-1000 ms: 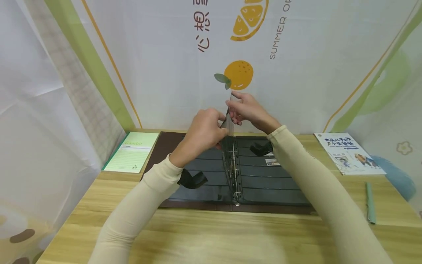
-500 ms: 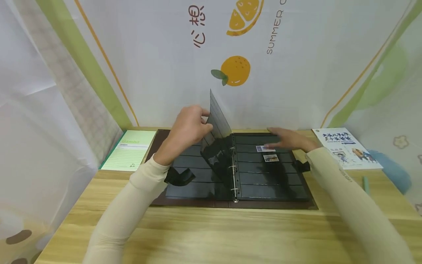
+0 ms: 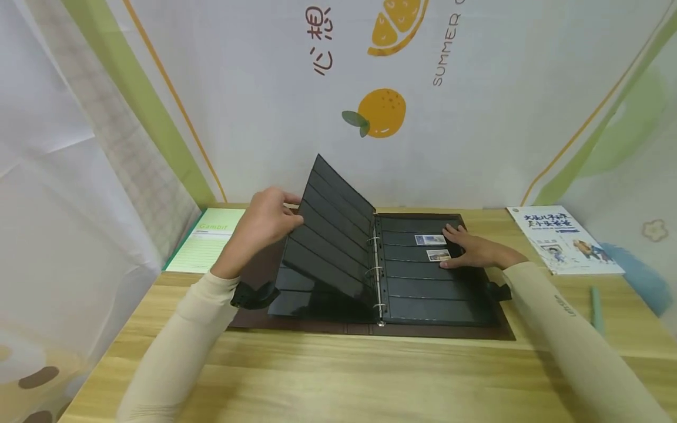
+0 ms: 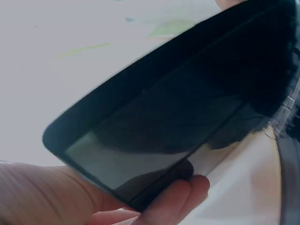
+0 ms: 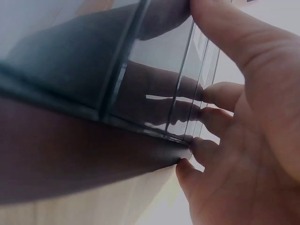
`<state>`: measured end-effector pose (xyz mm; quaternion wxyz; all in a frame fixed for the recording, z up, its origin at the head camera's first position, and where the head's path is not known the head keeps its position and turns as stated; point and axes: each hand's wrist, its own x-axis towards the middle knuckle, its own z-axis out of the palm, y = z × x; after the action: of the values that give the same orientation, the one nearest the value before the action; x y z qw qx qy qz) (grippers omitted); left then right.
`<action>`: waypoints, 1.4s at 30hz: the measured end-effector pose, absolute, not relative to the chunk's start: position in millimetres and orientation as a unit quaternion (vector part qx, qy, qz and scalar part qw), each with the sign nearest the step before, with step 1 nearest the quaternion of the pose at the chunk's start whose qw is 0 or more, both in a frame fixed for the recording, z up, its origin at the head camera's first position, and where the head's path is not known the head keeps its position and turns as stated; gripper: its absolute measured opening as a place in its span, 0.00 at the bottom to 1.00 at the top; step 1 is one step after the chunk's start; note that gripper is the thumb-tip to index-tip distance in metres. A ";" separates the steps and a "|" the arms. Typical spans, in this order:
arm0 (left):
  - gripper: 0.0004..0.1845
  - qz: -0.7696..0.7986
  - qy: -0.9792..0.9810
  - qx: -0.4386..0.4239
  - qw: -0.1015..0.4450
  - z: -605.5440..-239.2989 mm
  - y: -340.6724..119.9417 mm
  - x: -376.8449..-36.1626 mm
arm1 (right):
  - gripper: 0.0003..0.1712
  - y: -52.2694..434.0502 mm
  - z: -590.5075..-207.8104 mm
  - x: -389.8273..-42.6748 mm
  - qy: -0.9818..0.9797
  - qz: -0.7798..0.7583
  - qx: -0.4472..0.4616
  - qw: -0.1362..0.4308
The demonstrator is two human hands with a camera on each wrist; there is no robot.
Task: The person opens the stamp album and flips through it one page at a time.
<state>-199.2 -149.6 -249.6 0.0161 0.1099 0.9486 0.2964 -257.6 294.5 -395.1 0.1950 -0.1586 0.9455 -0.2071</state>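
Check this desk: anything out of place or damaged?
Only the lower stamp looks out of line, sitting farther right than the upper stamp. The tilted page is held by the left hand. No spill or damage shows.

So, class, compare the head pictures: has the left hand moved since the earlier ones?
Yes. The left hand has moved to the left, away from the metal rings and nearer the notepad.

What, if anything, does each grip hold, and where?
The left grip pinches the raised black page by its outer edge; the right grip touches the flat page, holding nothing.
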 end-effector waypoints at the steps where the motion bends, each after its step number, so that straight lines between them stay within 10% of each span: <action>1: 0.24 0.298 0.948 0.109 0.021 -253.4 -155.1 -200.2 | 0.66 294.5 -394.7 -257.6 0.945 -0.210 -0.156 0.197; 25: 0.26 0.258 0.954 0.048 0.144 -350.4 -207.4 -214.3 | 0.64 294.7 -395.0 -254.8 0.932 -0.249 -0.160 0.208; 42: 0.33 0.114 0.986 0.100 0.071 -368.8 -190.0 -197.3 | 0.64 292.0 -391.9 -255.1 0.951 -0.186 -0.172 0.179</action>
<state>-197.3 -190.0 -368.8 0.0715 0.0996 0.9859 0.1137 -255.1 292.0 -391.9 0.1788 -0.1725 0.9507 -0.1856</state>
